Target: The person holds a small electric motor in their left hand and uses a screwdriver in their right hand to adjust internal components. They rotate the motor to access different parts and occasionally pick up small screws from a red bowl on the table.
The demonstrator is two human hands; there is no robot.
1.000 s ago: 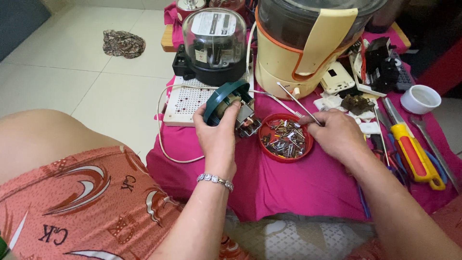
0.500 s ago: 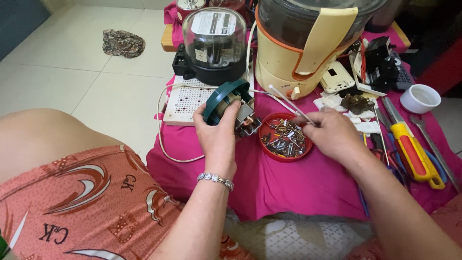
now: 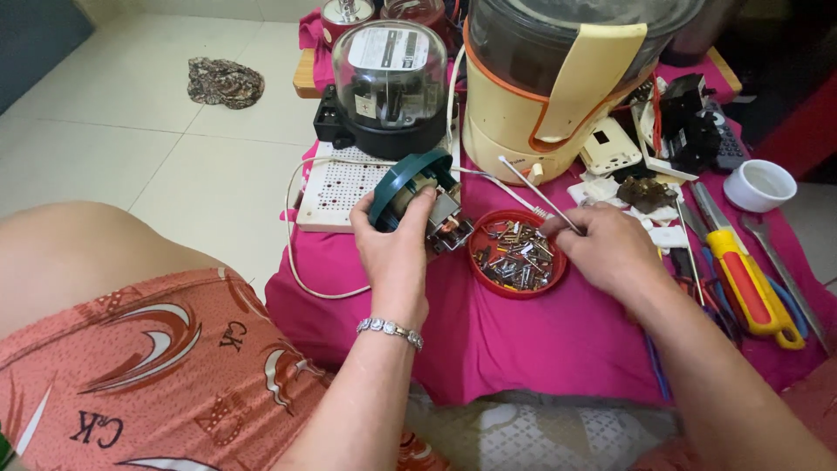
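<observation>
Right hand has lifted off the red screw dish, pinching a thin white-tipped rod. Left hand still grips the small motor; that stays steady.

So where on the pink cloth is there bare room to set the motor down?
Bare pink cloth lies along the near edge, below the red dish of screws and both hands. Right of the right hand, tools crowd; behind, appliances fill it.

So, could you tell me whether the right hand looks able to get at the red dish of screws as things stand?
Probably yes: the right hand hovers at the edge of the red dish of screws, which lies open, though its fingers already pinch a thin rod.
</observation>
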